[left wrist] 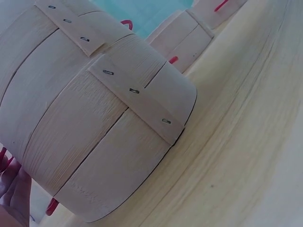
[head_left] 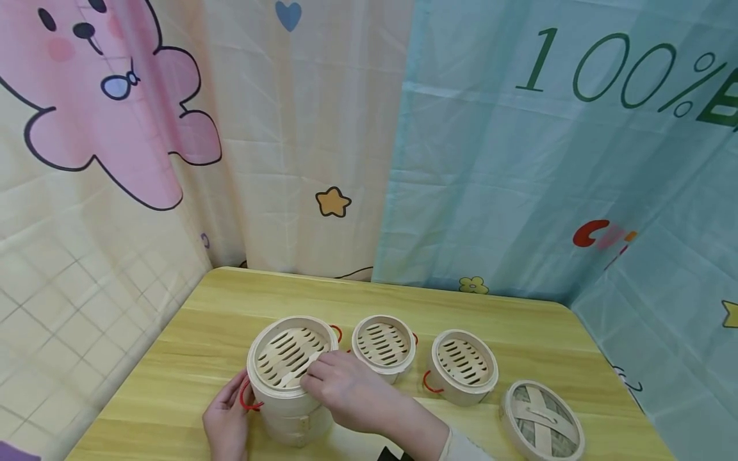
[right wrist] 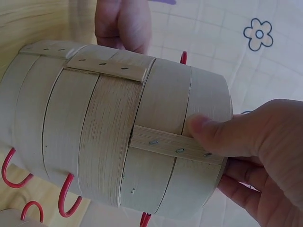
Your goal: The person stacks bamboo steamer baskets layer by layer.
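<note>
A stack of bamboo steamer baskets (head_left: 293,400) stands at the left of the table, with slotted slats inside its top tier. My right hand (head_left: 354,390) pinches the near right rim of the top basket. In the right wrist view its thumb (right wrist: 206,132) lies on the stapled outer band and the other fingers bend over the rim. Against the stack's left side, by a red loop handle (head_left: 246,396), rests my left hand (head_left: 227,419). Its fingers (left wrist: 16,194) look fairly straight in the left wrist view, partly hidden behind the basket.
To the right of the stack stand two smaller slatted steamer baskets, one farther back (head_left: 383,346) and another (head_left: 463,368) beside it. A woven steamer lid (head_left: 544,419) lies near the right front of the wooden table (head_left: 230,307). Printed curtains (head_left: 323,141) hang behind.
</note>
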`<state>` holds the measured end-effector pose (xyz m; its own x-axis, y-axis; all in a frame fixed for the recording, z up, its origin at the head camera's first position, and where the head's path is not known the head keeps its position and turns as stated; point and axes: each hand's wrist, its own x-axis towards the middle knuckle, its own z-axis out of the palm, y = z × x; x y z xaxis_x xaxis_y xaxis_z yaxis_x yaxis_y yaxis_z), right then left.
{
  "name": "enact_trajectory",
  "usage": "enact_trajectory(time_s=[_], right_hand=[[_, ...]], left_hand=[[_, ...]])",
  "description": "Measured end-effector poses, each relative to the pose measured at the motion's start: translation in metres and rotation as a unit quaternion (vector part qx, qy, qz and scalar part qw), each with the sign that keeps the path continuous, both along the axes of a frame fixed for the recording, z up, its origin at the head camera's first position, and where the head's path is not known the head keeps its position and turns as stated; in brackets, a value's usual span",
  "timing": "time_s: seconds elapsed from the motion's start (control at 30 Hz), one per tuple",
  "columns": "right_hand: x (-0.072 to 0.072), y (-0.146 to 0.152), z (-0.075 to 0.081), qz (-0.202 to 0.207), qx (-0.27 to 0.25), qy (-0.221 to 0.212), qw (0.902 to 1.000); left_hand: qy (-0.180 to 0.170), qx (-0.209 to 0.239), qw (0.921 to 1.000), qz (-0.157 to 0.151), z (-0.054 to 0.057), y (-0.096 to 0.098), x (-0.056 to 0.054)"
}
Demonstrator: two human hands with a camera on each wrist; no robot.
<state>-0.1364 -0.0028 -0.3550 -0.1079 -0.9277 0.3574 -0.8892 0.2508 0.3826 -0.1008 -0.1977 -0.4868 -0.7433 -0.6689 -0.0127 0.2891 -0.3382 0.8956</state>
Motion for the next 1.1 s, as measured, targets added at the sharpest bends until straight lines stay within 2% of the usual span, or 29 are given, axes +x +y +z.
enact_trajectory(time_s=[0.2,0.47,0.53,0.7,0.77,0.93,1.1], right_hand=[[0.001,0.001,-0.003,-0.001,-0.005,-0.011,0.9999],[0.001,0.002,-0.004,0.008,-0.021,-0.008,0.9997],[0.0,0.003,-0.003,0.014,-0.015,-0.032,0.9993],[-0.012,0.015,0.004,0.031,0.001,-0.135,0.9904],[-0.021,0.02,0.008,0.034,-0.009,-0.147,0.9885],[-0.04,0.025,0.009,0.061,-0.037,-0.101,0.9923],[-0.045,0.023,0.006,0.088,-0.035,-0.07,0.993]], left_hand=[[-0.021,0.002,0.9998,0.005,-0.001,0.0,-0.001],[-0.005,0.013,0.9999,0.003,0.0,-0.001,-0.001],[-0.004,0.01,0.9999,0.001,-0.001,0.0,-0.001],[-0.001,0.0,1.0,-0.008,-0.002,0.001,-0.001],[0.004,0.0,1.0,-0.008,-0.002,0.002,-0.002],[-0.001,0.0,1.0,0.003,-0.003,0.0,-0.002],[-0.014,0.006,0.9999,0.006,-0.003,-0.001,-0.002]])
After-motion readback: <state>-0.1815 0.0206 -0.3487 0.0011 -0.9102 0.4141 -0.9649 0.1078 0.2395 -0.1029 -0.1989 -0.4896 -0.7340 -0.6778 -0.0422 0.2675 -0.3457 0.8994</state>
